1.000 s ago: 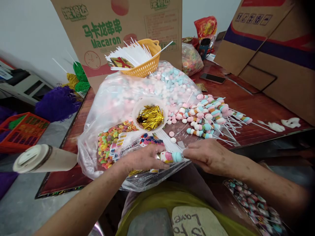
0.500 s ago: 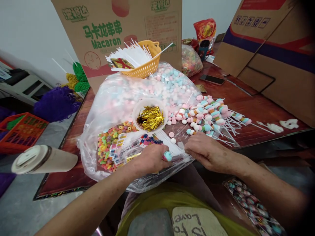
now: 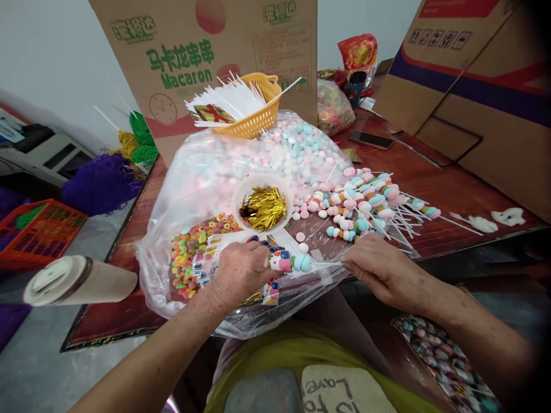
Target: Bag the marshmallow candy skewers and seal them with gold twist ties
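Note:
My left hand (image 3: 245, 267) is closed on a candy skewer (image 3: 302, 263) lying sideways, its blue candies showing at the right. A clear, colour-printed wrapper (image 3: 280, 261) covers part of it; how far it reaches under my fingers is hidden. My right hand (image 3: 379, 267) pinches the far end of the skewer's white stick or wrapper; I cannot tell which. Beneath my left hand lie several printed wrappers (image 3: 206, 261). A white bowl (image 3: 236, 202) of gold twist ties (image 3: 263, 207) stands behind. Finished candy skewers (image 3: 365, 201) are heaped beyond my right hand.
A large clear bag (image 3: 193, 166) of pastel candies fills the table's middle, with ring candies (image 3: 185, 264) at its left. Behind are a yellow basket (image 3: 253, 121) of white sticks and a carton (image 3: 181, 34). A lidded cup (image 3: 99, 279) lies at left, a phone (image 3: 371, 139) at back right.
My left hand has moved left and up, and my right hand slightly right, so the hands are farther apart. More of the skewer and its printed wrapper now shows between them.

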A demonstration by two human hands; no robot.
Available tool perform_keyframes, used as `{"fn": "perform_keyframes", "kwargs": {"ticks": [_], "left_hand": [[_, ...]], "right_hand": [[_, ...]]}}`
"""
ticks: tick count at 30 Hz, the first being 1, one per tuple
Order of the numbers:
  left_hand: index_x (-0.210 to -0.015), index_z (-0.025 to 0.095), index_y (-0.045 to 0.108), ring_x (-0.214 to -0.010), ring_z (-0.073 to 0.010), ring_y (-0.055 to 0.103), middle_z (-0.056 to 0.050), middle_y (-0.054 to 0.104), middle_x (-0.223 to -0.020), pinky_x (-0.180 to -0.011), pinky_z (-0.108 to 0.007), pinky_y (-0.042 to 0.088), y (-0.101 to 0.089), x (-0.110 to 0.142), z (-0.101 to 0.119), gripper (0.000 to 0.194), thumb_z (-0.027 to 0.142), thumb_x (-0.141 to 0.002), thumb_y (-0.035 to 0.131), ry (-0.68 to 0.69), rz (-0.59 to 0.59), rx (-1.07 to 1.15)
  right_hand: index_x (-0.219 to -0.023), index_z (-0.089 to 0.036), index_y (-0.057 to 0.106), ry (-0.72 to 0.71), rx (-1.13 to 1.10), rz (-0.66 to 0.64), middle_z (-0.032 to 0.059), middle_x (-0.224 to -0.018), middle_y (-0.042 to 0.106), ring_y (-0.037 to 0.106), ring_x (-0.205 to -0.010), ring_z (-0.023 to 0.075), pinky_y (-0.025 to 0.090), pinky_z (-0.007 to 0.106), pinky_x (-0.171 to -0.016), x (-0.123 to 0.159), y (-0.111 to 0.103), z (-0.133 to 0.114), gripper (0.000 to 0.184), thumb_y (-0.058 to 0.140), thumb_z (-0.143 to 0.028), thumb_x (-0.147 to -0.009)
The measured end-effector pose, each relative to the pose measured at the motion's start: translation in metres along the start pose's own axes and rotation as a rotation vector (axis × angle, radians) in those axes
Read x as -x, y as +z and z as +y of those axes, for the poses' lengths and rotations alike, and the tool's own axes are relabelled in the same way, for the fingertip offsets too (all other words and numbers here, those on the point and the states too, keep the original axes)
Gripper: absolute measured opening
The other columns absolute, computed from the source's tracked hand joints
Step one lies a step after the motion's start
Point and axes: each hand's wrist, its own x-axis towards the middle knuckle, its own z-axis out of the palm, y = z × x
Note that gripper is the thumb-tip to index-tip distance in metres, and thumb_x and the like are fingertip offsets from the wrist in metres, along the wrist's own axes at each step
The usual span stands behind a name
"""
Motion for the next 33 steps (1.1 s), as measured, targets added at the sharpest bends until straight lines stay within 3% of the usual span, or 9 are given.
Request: {"fn": "perform_keyframes", "kwargs": {"ticks": [4, 10, 14, 17, 19, 24, 28, 33], "left_hand": [[-0.063, 0.017, 0.063, -0.057, -0.0148, 0.056, -0.004, 0.063, -0.059, -0.053, -0.026, 0.028, 0.005, -0.003, 0.004, 0.045, 0.059, -0.077, 0.055, 0.121, -0.017, 0.137], [-0.072, 0.019, 0.066, -0.062, -0.0124, 0.058, 0.0, 0.066, -0.066, -0.055, -0.021, 0.032, 0.011, -0.009, 0.004, 0.045, 0.063, -0.068, 0.062, 0.078, -0.163, 0.416], [-0.075, 0.017, 0.066, -0.06, -0.0142, 0.057, -0.003, 0.065, -0.063, -0.058, -0.025, 0.034, 0.009, -0.007, 0.004, 0.05, 0.066, -0.072, 0.055, 0.165, 0.06, 0.315], [-0.079, 0.016, 0.065, -0.059, -0.0154, 0.056, -0.005, 0.066, -0.066, -0.058, -0.028, 0.033, 0.001, -0.007, 0.004, 0.043, 0.057, -0.082, 0.051, 0.265, 0.263, 0.136], [-0.083, 0.015, 0.064, -0.06, -0.0155, 0.057, -0.007, 0.067, -0.07, -0.058, -0.028, 0.033, -0.003, -0.008, 0.004, 0.038, 0.051, -0.085, 0.049, 0.308, 0.294, 0.068], [-0.083, 0.016, 0.065, -0.061, -0.0153, 0.057, -0.006, 0.064, -0.066, -0.058, -0.026, 0.035, 0.004, -0.012, 0.005, 0.044, 0.058, -0.08, 0.052, 0.272, 0.066, 0.142], [-0.086, 0.018, 0.067, -0.066, -0.0144, 0.058, -0.002, 0.066, -0.071, -0.061, -0.023, 0.038, 0.012, -0.016, 0.007, 0.049, 0.063, -0.068, 0.062, 0.1, -0.204, 0.395], [-0.099, 0.019, 0.064, -0.069, -0.0134, 0.056, 0.003, 0.064, -0.078, -0.061, -0.02, 0.038, -0.004, -0.018, -0.001, 0.052, 0.057, -0.063, 0.07, -0.02, -0.473, 0.722]], "right_hand": [[-0.081, -0.017, 0.052, -0.005, -0.025, -0.004, 0.0042, -0.071, 0.056, 0.047, -0.07, 0.0169, 0.031, 0.03, -0.068, -0.002, 0.0, 0.0, 0.017, 0.038, -0.015, -0.09], [-0.08, -0.018, 0.054, -0.023, -0.014, -0.036, 0.004, -0.07, 0.056, 0.048, -0.07, 0.0168, 0.032, 0.03, -0.068, -0.007, -0.009, 0.003, 0.02, 0.037, -0.017, -0.091], [-0.08, -0.018, 0.053, -0.003, -0.047, -0.043, 0.0033, -0.07, 0.056, 0.049, -0.069, 0.016, 0.033, 0.029, -0.068, -0.005, -0.015, 0.005, 0.02, 0.038, -0.018, -0.091], [-0.078, -0.018, 0.053, 0.039, -0.072, -0.026, 0.0025, -0.068, 0.055, 0.047, -0.067, 0.0153, 0.034, 0.028, -0.066, -0.004, -0.011, 0.005, 0.02, 0.038, -0.018, -0.092], [-0.076, -0.018, 0.051, 0.052, -0.064, -0.004, 0.0024, -0.068, 0.055, 0.047, -0.067, 0.0154, 0.033, 0.027, -0.066, -0.004, -0.007, 0.003, 0.02, 0.038, -0.018, -0.091], [-0.069, -0.019, 0.048, -0.027, -0.057, 0.009, 0.0021, -0.064, 0.053, 0.046, -0.065, 0.0153, 0.033, 0.027, -0.065, -0.013, 0.0, -0.005, 0.024, 0.037, -0.017, -0.091], [-0.073, -0.018, 0.05, -0.059, -0.043, -0.004, 0.0041, -0.067, 0.055, 0.047, -0.067, 0.0164, 0.031, 0.029, -0.066, -0.021, 0.005, -0.008, 0.023, 0.035, -0.015, -0.09], [-0.071, -0.017, 0.051, -0.075, 0.083, 0.014, 0.0033, -0.064, 0.054, 0.045, -0.064, 0.0158, 0.028, 0.031, -0.069, -0.02, 0.003, -0.006, 0.022, 0.037, -0.012, -0.087]]}}
